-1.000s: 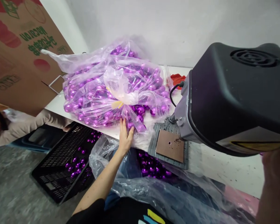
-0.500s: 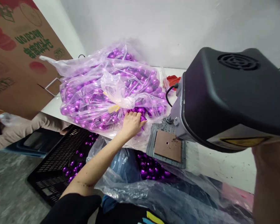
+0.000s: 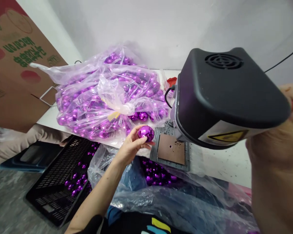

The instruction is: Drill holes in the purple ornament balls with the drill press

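Note:
A shiny purple faceted ball (image 3: 146,133), like a disco-ball ornament, is held between the thumb and fingers of my left hand (image 3: 134,141). That hand is just above the table edge, left of a brown square plate (image 3: 169,148) with a small hole, lying on a grey slotted base (image 3: 156,143). Behind it lies a clear plastic bag (image 3: 88,94) full of the same balls; a few loose ones (image 3: 143,116) show at its tied neck. My right hand (image 3: 275,130) is raised beside the black machine head (image 3: 234,94), which partly hides it, and its fingers are mostly out of sight.
The machine head, with a yellow warning label (image 3: 228,136), overhangs the white table (image 3: 215,165). A black crate (image 3: 51,191) with purple balls stands at lower left. Plastic sheeting (image 3: 180,201) covers my lap. A large cardboard box (image 3: 21,81) and another person's leg (image 3: 26,139) are at left.
My left hand has drawn back from the bag's neck and now holds up one purple ball. My right hand shows more beside the machine head. The whole view has shifted slightly.

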Action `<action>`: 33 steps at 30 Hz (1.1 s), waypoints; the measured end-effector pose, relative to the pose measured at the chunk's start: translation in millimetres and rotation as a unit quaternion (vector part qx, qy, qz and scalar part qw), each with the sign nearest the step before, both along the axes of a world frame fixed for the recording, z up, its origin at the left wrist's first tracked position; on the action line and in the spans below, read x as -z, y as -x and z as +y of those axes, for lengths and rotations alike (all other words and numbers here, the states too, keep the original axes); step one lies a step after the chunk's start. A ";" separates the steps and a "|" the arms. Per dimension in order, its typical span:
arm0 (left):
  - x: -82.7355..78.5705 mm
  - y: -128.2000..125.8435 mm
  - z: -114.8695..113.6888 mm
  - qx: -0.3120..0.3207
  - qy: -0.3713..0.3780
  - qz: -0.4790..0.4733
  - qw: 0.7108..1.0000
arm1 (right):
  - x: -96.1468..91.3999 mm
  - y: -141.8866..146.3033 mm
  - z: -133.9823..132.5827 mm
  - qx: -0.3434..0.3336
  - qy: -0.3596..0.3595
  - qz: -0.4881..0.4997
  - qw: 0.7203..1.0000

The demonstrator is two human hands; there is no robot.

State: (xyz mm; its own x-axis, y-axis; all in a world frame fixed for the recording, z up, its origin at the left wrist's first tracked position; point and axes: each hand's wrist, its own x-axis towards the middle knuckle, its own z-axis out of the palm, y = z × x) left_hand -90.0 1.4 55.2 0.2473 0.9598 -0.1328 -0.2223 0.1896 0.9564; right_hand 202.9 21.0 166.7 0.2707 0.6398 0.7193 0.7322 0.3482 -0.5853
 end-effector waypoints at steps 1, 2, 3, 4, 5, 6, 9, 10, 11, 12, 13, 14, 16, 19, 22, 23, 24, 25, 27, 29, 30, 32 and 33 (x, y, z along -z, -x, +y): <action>3.0 -3.5 -6.3 0.033 0.048 -0.058 0.997 | -3.7 3.8 -1.0 0.002 0.022 0.035 0.999; 6.9 -7.7 -10.6 0.057 0.079 -0.100 0.990 | -7.2 7.3 -2.2 0.002 0.045 0.067 0.997; 11.2 -12.3 -13.0 0.071 0.096 -0.128 0.985 | -10.4 10.4 -3.5 0.001 0.061 0.092 0.994; 15.4 -16.9 -13.8 0.078 0.103 -0.143 0.981 | -12.9 12.7 -4.7 -0.003 0.069 0.106 0.992; 19.5 -21.4 -13.3 0.079 0.103 -0.145 0.981 | -14.8 14.1 -5.8 -0.009 0.071 0.113 0.991; 23.1 -25.4 -12.3 0.075 0.099 -0.135 0.983 | -15.8 14.6 -6.6 -0.016 0.073 0.116 0.990; 32.1 -33.8 -10.1 0.050 0.060 -0.043 0.996 | -15.1 12.6 -6.8 -0.034 0.071 0.116 0.990; 34.8 -35.6 -10.6 0.045 0.038 -0.005 0.998 | -14.1 11.7 -6.1 -0.037 0.064 0.115 0.991; 37.5 -37.1 -11.7 0.043 0.010 0.032 0.999 | -12.9 10.9 -5.3 -0.040 0.052 0.113 0.991; 40.1 -38.6 -13.2 0.045 -0.025 0.071 0.996 | -11.8 10.5 -4.3 -0.043 0.037 0.109 0.992; 42.6 -40.2 -14.7 0.048 -0.064 0.113 0.990 | -10.8 10.4 -3.3 -0.045 0.021 0.102 0.994; 45.2 -42.0 -16.1 0.051 -0.105 0.156 0.981 | -10.1 10.5 -2.3 -0.048 0.008 0.096 0.994; 50.0 -46.7 -17.1 0.052 -0.181 0.230 0.955 | -9.3 11.1 -0.9 -0.050 -0.004 0.090 0.995; 56.6 -55.5 -13.7 0.045 -0.239 0.280 0.929 | -9.3 11.1 0.0 -0.046 -0.006 0.090 0.995; 61.3 -64.0 -7.4 0.032 -0.265 0.297 0.917 | -9.0 10.0 -0.2 -0.048 0.002 0.093 0.995; 62.1 -66.3 -5.4 0.031 -0.279 0.302 0.911 | -8.8 9.7 -0.3 -0.049 0.005 0.094 0.994; 62.5 -68.4 -3.7 0.033 -0.293 0.307 0.905 | -8.6 9.5 -0.4 -0.048 0.007 0.095 0.994; 62.6 -70.3 -2.3 0.036 -0.308 0.313 0.898 | -8.4 9.3 -0.5 -0.048 0.007 0.095 0.994; 62.0 -74.2 -0.4 0.036 -0.332 0.329 0.884 | -8.4 9.3 -0.7 -0.044 0.006 0.093 0.995; 61.7 -78.9 0.8 0.028 -0.343 0.353 0.870 | -8.8 9.5 -1.1 -0.042 0.005 0.088 0.995; 61.9 -81.6 1.2 0.023 -0.345 0.366 0.864 | -9.0 9.6 -1.3 -0.041 0.005 0.086 0.995; 63.3 -87.2 2.0 0.018 -0.342 0.385 0.857 | -9.4 9.5 -1.6 -0.044 0.008 0.086 0.995; 64.3 -89.7 2.4 0.018 -0.336 0.389 0.858 | -9.4 9.4 -1.7 -0.046 0.009 0.087 0.995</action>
